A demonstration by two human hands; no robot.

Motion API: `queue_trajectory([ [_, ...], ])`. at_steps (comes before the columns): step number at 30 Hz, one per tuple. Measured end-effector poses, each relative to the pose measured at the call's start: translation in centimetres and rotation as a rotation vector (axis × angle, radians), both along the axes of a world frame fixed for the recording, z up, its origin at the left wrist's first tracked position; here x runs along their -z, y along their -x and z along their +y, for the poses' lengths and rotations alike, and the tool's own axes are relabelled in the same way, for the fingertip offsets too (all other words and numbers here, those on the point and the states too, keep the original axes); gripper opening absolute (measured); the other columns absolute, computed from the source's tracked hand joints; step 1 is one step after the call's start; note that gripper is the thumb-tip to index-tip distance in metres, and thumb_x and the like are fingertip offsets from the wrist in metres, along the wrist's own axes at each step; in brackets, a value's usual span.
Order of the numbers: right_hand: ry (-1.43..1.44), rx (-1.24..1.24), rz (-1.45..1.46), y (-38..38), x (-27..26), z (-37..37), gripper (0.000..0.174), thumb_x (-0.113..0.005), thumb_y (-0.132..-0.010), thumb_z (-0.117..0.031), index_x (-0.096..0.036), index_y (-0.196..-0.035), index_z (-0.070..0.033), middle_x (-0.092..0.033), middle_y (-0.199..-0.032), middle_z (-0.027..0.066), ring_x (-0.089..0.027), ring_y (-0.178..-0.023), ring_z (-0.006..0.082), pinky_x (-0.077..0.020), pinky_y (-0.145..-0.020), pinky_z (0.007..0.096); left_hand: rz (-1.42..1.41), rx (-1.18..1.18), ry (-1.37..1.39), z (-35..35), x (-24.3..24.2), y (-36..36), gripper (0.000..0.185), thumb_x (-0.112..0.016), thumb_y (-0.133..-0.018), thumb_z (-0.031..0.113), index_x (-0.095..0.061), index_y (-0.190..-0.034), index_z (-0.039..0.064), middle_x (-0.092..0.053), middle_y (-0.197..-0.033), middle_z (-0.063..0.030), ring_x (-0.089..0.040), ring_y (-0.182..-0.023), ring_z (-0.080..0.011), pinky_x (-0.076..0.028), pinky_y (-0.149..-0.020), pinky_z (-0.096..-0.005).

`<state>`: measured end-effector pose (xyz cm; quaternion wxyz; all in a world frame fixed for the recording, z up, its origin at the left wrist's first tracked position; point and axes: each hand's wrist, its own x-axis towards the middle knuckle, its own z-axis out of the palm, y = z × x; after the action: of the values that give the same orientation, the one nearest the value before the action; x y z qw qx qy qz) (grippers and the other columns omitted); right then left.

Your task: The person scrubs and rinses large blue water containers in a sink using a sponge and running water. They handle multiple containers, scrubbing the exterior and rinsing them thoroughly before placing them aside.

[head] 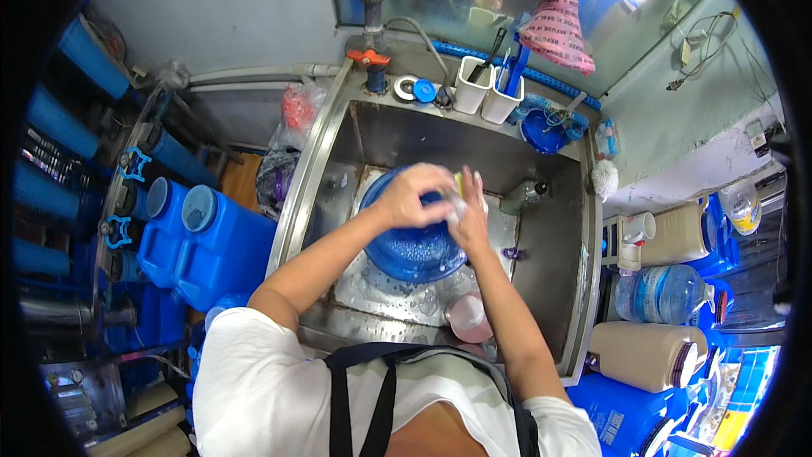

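Note:
Over a blue plastic basin point(411, 254) with suds and water in it, my two hands are close together. My left hand point(420, 195) is blurred, with curled fingers near my right palm; whether it grips anything is unclear. My right hand point(471, 219) is tilted up, fingers extended, against a small yellow sponge-like pad point(458, 183) that is partly hidden. White foam point(455, 208) shows between the hands. The basin rests in a stainless steel sink point(552, 266). A pink round container point(470, 317) lies by my right forearm, and a clear bottle point(525, 195) leans in the far right corner.
White holders point(472, 86) with brushes stand on the sink's back ledge, beside a blue bowl point(544, 132). A pink-wrapped pipe end point(558, 35) hangs above. Blue jugs point(222, 235) crowd the left; beige containers point(647, 355) and a clear water bottle point(663, 295) line the right.

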<state>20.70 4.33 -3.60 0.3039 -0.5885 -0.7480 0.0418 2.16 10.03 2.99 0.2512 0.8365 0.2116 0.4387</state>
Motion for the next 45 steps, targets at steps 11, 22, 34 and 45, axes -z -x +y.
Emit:
queue_trajectory([
  [11,-0.037,-0.335,-0.339,11.9,3.6,-7.8,0.030,-0.059,-0.078,-0.016,-0.068,-0.103,-0.003,-0.062,-0.118,0.0163,-0.051,-0.122,0.0326,-0.0443,-0.089,0.0518,0.246,-0.386,0.008,-6.9,0.2,-10.1,0.021,-0.068,-0.073,0.013,-0.058,-0.089,0.003,-0.057,-0.086,-0.0179,-0.061,-0.079,-0.0354,-0.055,-0.068,-0.0425],
  [22,-0.260,0.013,-0.096,4.9,0.5,-2.7,0.037,-0.065,-0.076,-0.016,-0.067,-0.112,-0.007,-0.063,-0.116,0.0167,-0.057,-0.112,0.0383,-0.0407,-0.099,0.0501,0.495,-0.241,0.088,3.6,0.8,-13.0,0.018,-0.070,-0.070,0.020,-0.064,-0.085,0.009,-0.065,-0.088,-0.0156,-0.065,-0.082,-0.0364,-0.052,-0.074,-0.0455],
  [34,0.267,-0.837,0.027,4.1,-3.3,0.6,0.021,-0.060,-0.082,-0.029,-0.074,-0.090,-0.016,-0.070,-0.104,0.0090,-0.062,-0.109,0.0275,-0.0491,-0.093,0.0383,0.350,0.909,0.012,-11.8,0.2,-5.8,0.017,-0.069,-0.055,0.007,-0.055,-0.065,0.007,-0.054,-0.076,-0.0085,-0.055,-0.082,-0.0277,-0.048,-0.070,-0.0396],
  [45,-0.171,-0.366,0.176,3.6,2.2,-8.1,0.033,-0.067,-0.075,-0.006,-0.062,-0.108,0.002,-0.056,-0.126,0.0200,-0.048,-0.121,0.0451,-0.0392,-0.101,0.0545,0.130,-0.206,0.024,-5.3,-0.2,-1.4,0.017,-0.068,-0.064,0.003,-0.060,-0.079,0.005,-0.057,-0.080,-0.0112,-0.058,-0.076,-0.0327,-0.049,-0.069,-0.0421],
])
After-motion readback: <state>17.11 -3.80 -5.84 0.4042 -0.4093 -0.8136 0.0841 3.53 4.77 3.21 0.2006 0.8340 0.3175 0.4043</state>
